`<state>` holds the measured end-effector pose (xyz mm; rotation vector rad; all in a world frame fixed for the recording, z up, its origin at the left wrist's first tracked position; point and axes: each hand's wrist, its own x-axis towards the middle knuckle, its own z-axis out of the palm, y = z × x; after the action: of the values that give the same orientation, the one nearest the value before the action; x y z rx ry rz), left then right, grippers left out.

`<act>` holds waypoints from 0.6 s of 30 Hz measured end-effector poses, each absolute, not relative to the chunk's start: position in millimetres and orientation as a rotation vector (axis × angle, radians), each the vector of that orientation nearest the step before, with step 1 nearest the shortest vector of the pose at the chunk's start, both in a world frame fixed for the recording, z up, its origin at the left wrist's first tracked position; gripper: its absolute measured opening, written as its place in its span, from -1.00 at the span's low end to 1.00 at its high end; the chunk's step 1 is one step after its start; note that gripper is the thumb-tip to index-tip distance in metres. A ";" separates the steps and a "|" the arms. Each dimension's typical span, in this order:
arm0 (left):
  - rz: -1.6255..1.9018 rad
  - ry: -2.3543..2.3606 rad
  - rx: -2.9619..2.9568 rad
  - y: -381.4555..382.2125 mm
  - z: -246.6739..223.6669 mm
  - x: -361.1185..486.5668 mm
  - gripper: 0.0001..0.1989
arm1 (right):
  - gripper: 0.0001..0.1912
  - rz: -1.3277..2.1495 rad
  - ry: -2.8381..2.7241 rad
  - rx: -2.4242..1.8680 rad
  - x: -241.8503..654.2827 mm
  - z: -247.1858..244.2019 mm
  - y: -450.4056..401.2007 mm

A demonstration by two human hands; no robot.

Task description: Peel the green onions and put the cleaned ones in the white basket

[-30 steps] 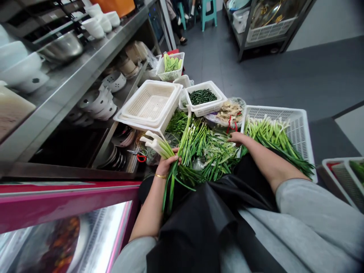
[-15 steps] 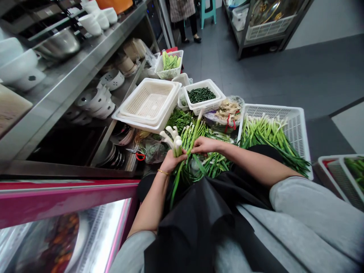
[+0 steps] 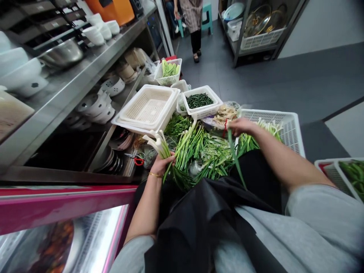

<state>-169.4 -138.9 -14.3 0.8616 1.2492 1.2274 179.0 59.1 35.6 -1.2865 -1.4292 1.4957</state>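
My left hand (image 3: 162, 163) is closed around a small bunch of spring onions (image 3: 158, 144), their white ends pointing up and to the left. One more long stalk (image 3: 186, 138) slants up and away from that hand's fingertips. Off to the right, my right hand (image 3: 241, 126) pinches a long green leaf (image 3: 234, 159) that dangles toward my lap. Between my hands lies a heap of loose greens (image 3: 216, 155). Just beyond the right hand stands a white basket (image 3: 291, 131) of spring onions, partly hidden by my forearm.
Nested white baskets (image 3: 148, 104) sit beyond the left hand, beside a basket of dark green beans (image 3: 199, 100). Red-handled scissors (image 3: 138, 161) lie near a metal shelf (image 3: 57, 98) of dishes. A person (image 3: 193, 22) stands farther back. A pink-framed case (image 3: 71, 206) is at lower left.
My right hand has moved right, away from the left hand, carrying a green leaf. My left hand has shifted slightly left and down with its bunch. The person at the back has come closer.
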 end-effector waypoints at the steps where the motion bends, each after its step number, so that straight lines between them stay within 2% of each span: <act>1: 1.222 1.226 0.831 -138.6 -14.2 -167.4 -0.69 | -0.78 1.546 -1.501 -1.349 164.9 22.9 54.1; 3: 1.200 1.181 0.771 -138.1 -13.8 -163.0 -0.68 | -0.77 1.747 -1.594 -1.306 133.0 5.1 40.2; 5: 1.153 1.149 0.751 -136.6 -13.4 -157.5 -0.67 | -0.59 2.003 -1.625 -1.025 100.4 -0.1 24.7; 7: 1.095 1.143 0.767 -133.2 -13.4 -150.1 -0.65 | -0.52 2.128 -1.547 -0.712 71.0 3.7 12.4; 9: 1.106 1.174 0.790 -127.3 -14.0 -140.5 -0.64 | -0.59 2.043 -1.477 -0.694 48.3 10.2 6.5; 13: 1.187 1.303 0.850 -112.2 -16.2 -121.1 -0.59 | -0.63 1.774 -1.668 -1.019 31.3 20.1 10.2; 18: 1.137 1.175 0.809 -106.2 -18.5 -122.6 -0.52 | -0.65 2.002 -1.994 -0.777 60.2 37.3 23.2</act>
<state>-122.6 -106.2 -18.5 0.8091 1.1754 1.1368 60.2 23.2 37.3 -0.7772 -1.9942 2.0025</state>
